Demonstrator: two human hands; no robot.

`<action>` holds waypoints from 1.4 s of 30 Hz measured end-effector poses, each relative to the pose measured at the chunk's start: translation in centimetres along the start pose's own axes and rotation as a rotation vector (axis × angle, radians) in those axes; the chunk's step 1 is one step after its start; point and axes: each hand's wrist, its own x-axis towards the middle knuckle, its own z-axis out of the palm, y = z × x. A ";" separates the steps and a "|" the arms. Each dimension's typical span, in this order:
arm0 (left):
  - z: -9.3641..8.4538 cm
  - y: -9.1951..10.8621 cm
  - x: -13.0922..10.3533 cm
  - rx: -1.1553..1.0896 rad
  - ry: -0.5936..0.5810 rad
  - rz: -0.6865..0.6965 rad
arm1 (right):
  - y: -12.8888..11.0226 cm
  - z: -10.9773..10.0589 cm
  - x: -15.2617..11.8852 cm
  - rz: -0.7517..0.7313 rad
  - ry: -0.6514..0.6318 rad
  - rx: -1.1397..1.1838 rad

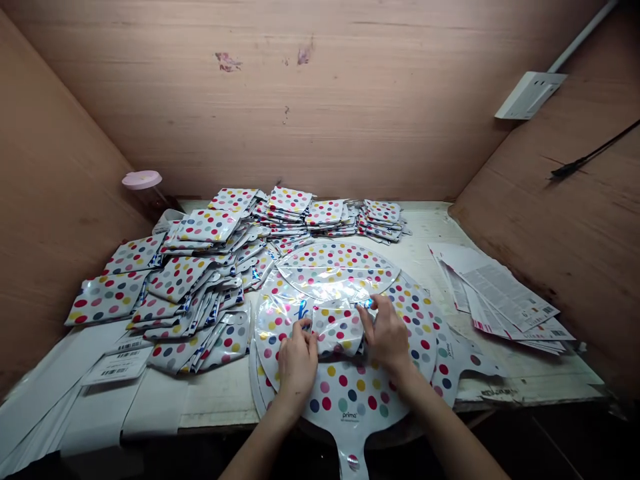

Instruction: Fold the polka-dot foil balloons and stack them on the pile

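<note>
A small folded polka-dot packet [337,330] lies over large round polka-dot sheets with handle-like tabs [350,400], at the front middle. My left hand [299,357] grips the packet's left edge between thumb and fingers. At its upper right corner, my right hand [387,333] has thumb and forefinger closed near a shiny clear and blue bit; what exactly they pinch is too small to tell. Beyond the packet, a clear film with a curved edge [340,280] reflects the light.
Piles of folded dotted packets [200,227] fill the left and back. White cards with barcodes [115,367] lie at the front left, printed sheets [505,300] at the right. A pink-lidded cup [143,180] stands back left. A socket [531,95] is on the right wall.
</note>
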 end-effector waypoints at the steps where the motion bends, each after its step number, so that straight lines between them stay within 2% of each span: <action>1: 0.1 0.0 0.0 -0.020 0.013 -0.002 | -0.1 0.1 -0.5 -0.001 0.024 0.014; 4: 0.0 -0.6 -0.5 -0.132 0.007 0.063 | 0.7 0.1 -1.9 0.147 -0.032 0.122; 6: -0.4 -1.4 -1.0 -0.163 -0.047 0.143 | 2.0 -0.3 -2.3 0.253 -0.016 0.118; 7: -0.7 -1.8 -1.3 -0.159 -0.087 0.198 | 2.6 -0.7 -2.4 0.260 -0.003 0.106; 9: -1.3 -2.6 -1.7 -0.141 -0.164 0.337 | 3.5 -1.7 -2.6 0.130 -0.062 0.107; 12: -1.9 -3.7 -2.1 -0.135 -0.209 0.530 | 3.8 -3.2 -3.8 -0.254 -0.302 0.139; 14: -2.1 -4.3 -2.3 -0.132 -0.200 0.585 | 3.7 -3.3 -4.9 -0.424 -0.447 0.185; 15: -2.1 -4.5 -2.4 -0.122 -0.199 0.586 | 3.6 -3.0 -5.4 -0.451 -0.508 0.235; 17: -2.1 -4.5 -2.5 -0.094 -0.190 0.525 | 3.5 -1.9 -5.9 -0.390 -0.569 0.335; 18: -2.1 -4.3 -2.5 -0.081 -0.180 0.465 | 3.5 -1.2 -5.9 -0.306 -0.541 0.361; 22: -1.4 -2.6 -2.1 -0.072 -0.069 0.163 | 2.8 1.1 -4.5 0.136 -0.295 0.298; 24: -0.8 -1.7 -1.9 -0.079 -0.016 0.087 | 1.9 1.4 -3.8 0.258 -0.254 0.234; 25: -0.5 -1.3 -1.9 -0.079 0.003 0.073 | 1.4 1.5 -3.7 0.262 -0.199 0.175; 27: -0.1 -0.8 -1.9 -0.067 0.025 0.065 | 0.3 1.5 -3.7 0.143 0.005 0.013; 28: 0.0 -0.8 -2.0 -0.057 0.026 0.064 | -0.3 1.7 -3.8 0.027 0.098 -0.078; 29: 0.1 -0.8 -2.1 -0.047 0.019 0.069 | -0.8 1.9 -3.9 -0.111 0.131 -0.159; 30: 0.1 -0.8 -2.2 -0.036 0.010 0.081 | -1.3 2.3 -4.1 -0.248 0.095 -0.224; 32: -0.1 -1.0 -2.3 0.013 0.031 0.116 | -1.8 3.3 -4.3 -0.446 -0.113 -0.318; 34: -0.4 -0.9 -2.1 0.132 0.100 0.102 | -1.7 4.2 -4.4 -0.513 -0.282 -0.378; 36: -0.8 -0.4 -1.7 0.281 0.140 0.027 | -1.2 4.8 -4.5 -0.511 -0.331 -0.404; 38: -0.9 0.4 -1.3 0.380 0.084 -0.046 | -0.5 5.0 -4.7 -0.523 -0.339 -0.388; 40: -0.6 1.2 -1.4 0.396 -0.001 -0.071 | 0.2 5.2 -4.8 -0.542 -0.333 -0.323; 42: 0.2 1.8 -1.8 0.346 -0.030 -0.071 | 0.7 5.4 -4.7 -0.545 -0.319 -0.205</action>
